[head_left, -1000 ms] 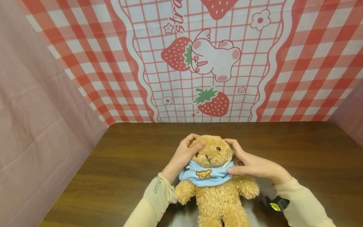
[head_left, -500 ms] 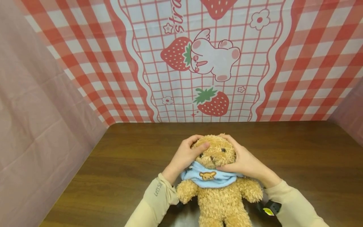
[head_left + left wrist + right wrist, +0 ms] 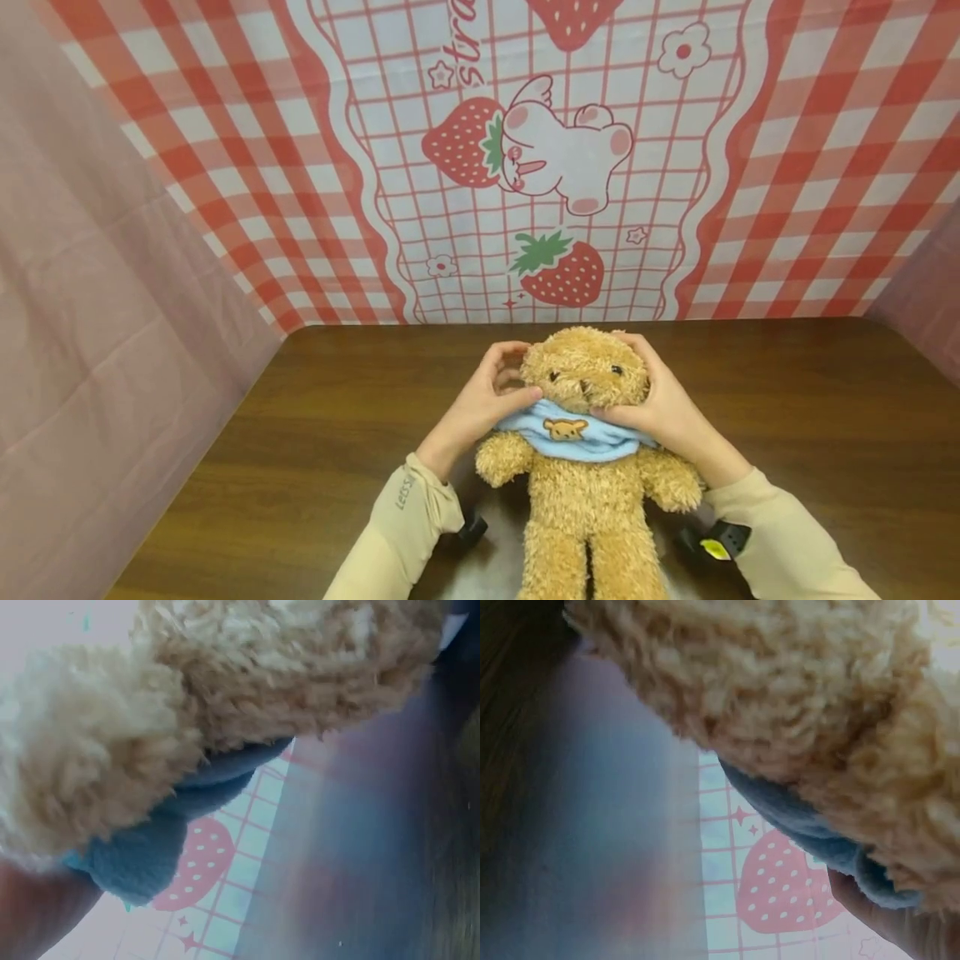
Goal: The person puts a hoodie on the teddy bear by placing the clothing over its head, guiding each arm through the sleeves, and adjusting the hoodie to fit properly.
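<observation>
A tan plush teddy bear (image 3: pixel 585 492) faces me in the head view. Round its neck bunches a light blue garment (image 3: pixel 592 442) with a bear-face patch. My left hand (image 3: pixel 480 408) holds the side of the head and garment, thumb at the garment's upper edge and fingers behind. On the other side, my right hand (image 3: pixel 667 408) grips the head, thumb under the chin and fingers reaching up behind it. Both wrist views show mostly tan fur (image 3: pixel 300 667), with the blue cloth (image 3: pixel 787 810) below it.
A dark brown wooden table (image 3: pixel 337 433) lies under the bear. Behind it hangs a red-and-white checked cloth (image 3: pixel 277 183) with strawberry prints, and a pink curtain (image 3: pixel 112 250) covers the left side. Black wrist devices (image 3: pixel 731 537) sit under the sleeves.
The bear has shifted up and to the right in the head view. My left thumb has slid from its face down to the garment. My right thumb has moved inward under the chin.
</observation>
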{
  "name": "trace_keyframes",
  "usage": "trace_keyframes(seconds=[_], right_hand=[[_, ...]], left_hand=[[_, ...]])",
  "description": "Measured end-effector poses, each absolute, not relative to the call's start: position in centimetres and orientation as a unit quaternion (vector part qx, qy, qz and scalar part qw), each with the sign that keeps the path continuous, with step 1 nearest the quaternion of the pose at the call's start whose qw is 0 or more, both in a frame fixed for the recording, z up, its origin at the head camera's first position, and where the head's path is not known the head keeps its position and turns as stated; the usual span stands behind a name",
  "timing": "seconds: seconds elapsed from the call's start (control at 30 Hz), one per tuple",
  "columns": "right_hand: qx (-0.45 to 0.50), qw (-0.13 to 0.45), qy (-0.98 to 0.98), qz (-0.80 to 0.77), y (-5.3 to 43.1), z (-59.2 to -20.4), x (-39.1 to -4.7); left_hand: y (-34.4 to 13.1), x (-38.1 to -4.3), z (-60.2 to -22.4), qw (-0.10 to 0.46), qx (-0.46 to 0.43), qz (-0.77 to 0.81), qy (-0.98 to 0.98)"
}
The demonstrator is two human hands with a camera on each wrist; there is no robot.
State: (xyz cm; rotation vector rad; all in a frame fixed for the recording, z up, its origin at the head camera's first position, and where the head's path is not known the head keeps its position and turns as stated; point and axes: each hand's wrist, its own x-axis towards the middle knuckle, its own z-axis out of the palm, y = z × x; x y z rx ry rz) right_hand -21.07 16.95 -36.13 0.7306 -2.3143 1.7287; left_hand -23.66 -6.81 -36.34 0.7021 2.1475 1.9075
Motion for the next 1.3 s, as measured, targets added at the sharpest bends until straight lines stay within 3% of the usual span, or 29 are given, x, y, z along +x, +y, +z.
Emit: trace_keyframes(seconds=[0.27,0.4,0.53,0.7,0.77,0.97,1.17,1.3], right_hand=[[0.197,0.143,-0.782,0.574,16.9,-35.6,-20.8],[0.177,0.145,-0.779,0.584,16.9,-35.9,-21.0],[0.159,0.114,-0.784,0.59,16.9,-36.1,-21.3],[0.133,0.086,-0.784,0.6,16.9,-36.3,-21.6],[0.124,0.08,-0.792,0.593,17.0,-36.5,-21.7],[0.118,0.069,-0.812,0.567,17.3,-37.3,-22.2],[0.13,0.051,-0.806,0.575,17.5,-38.2,-22.8],[0.15,0.021,-0.804,0.575,17.6,-38.3,-22.8]], left_hand=[[-6.4,-23.5,-36.2,0.169,0.206,0.61,0.746],[-6.2,-23.6,-36.2,0.176,0.2,0.587,0.764],[-6.7,-23.6,-35.9,0.125,0.196,0.569,0.789],[-7.7,-23.5,-35.2,-0.016,0.233,0.539,0.809],[-8.0,-23.3,-34.9,-0.045,0.264,0.502,0.822],[-7.9,-23.0,-35.0,-0.02,0.345,0.347,0.872],[-6.9,-22.8,-35.9,-0.078,0.35,0.274,0.892],[-6.8,-22.8,-36.1,-0.085,0.351,0.271,0.892]])
